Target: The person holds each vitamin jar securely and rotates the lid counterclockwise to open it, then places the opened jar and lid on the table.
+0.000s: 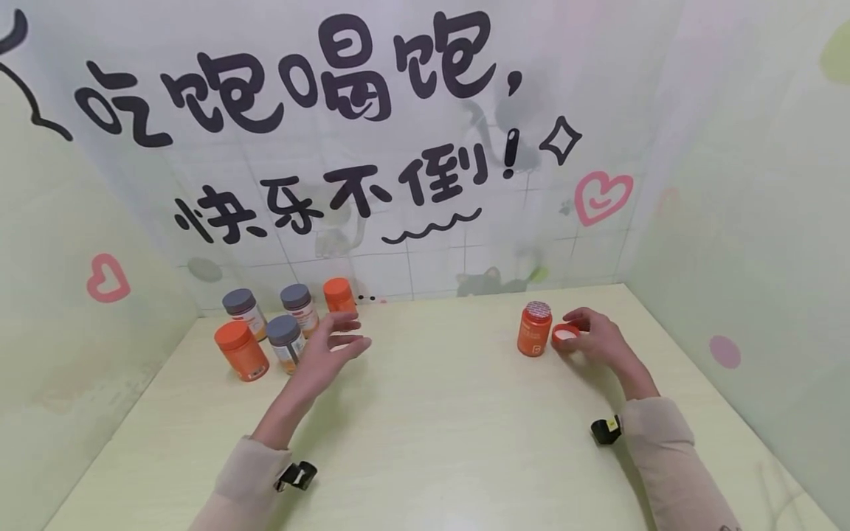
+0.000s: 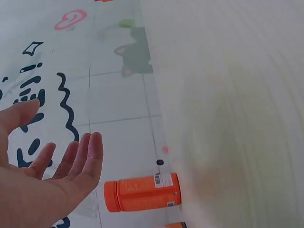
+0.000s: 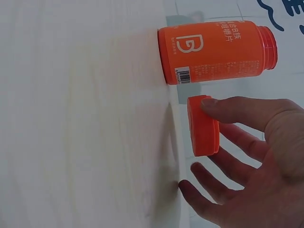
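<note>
My right hand [image 3: 256,161] pinches an orange screw cap [image 3: 204,126] between thumb and fingers, close over the table. In the head view the cap's white inside faces up. Just left of it stands an orange bottle [image 1: 534,332], upright and uncapped, with a printed seal across its mouth. My left hand [image 1: 330,350] hangs over the table with fingers loosely bent and holds nothing. Nearest to it are a capped orange bottle [image 2: 142,192], partly hidden by the hand in the head view, and a grey-capped bottle [image 1: 287,344].
Farther left stand another orange bottle [image 1: 242,350] and two more grey-capped bottles, one at the back left [image 1: 244,310] and one in the middle [image 1: 300,308]. A printed curtain [image 1: 425,258] borders the back edge of the pale table [image 1: 425,428]. Side panels rise left and right.
</note>
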Demonstrator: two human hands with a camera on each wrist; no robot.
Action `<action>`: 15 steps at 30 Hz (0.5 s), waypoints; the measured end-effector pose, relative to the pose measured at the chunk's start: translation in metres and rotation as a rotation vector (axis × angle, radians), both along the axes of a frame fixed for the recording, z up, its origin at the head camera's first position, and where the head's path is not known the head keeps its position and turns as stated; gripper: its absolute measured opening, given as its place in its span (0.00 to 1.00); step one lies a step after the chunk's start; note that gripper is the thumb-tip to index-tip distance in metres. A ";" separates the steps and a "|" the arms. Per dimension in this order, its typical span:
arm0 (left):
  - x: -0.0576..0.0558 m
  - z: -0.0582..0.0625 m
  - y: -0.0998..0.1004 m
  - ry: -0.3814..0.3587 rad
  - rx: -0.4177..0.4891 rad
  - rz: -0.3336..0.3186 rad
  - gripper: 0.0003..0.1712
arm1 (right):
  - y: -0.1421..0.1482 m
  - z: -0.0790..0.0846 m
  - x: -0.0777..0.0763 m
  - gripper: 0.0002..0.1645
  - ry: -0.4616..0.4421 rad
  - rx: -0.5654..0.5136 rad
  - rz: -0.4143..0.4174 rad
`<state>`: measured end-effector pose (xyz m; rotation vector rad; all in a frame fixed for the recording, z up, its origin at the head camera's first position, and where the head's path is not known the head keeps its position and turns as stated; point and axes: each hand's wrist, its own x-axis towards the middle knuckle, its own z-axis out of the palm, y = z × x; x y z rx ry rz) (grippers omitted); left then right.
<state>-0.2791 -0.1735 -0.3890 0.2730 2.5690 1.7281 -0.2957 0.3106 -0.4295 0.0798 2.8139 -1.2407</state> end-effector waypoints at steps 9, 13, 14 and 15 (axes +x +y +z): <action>0.005 0.023 -0.037 0.080 0.084 0.257 0.33 | -0.001 -0.004 -0.001 0.35 -0.030 0.031 0.016; 0.005 0.033 -0.054 0.165 0.251 0.426 0.23 | -0.002 -0.007 0.000 0.35 -0.027 0.052 0.028; 0.005 0.034 -0.059 0.185 0.306 0.456 0.21 | -0.002 -0.007 0.000 0.35 -0.030 0.055 0.030; 0.004 0.034 -0.063 0.198 0.345 0.483 0.19 | -0.003 -0.008 0.001 0.35 -0.033 0.058 0.031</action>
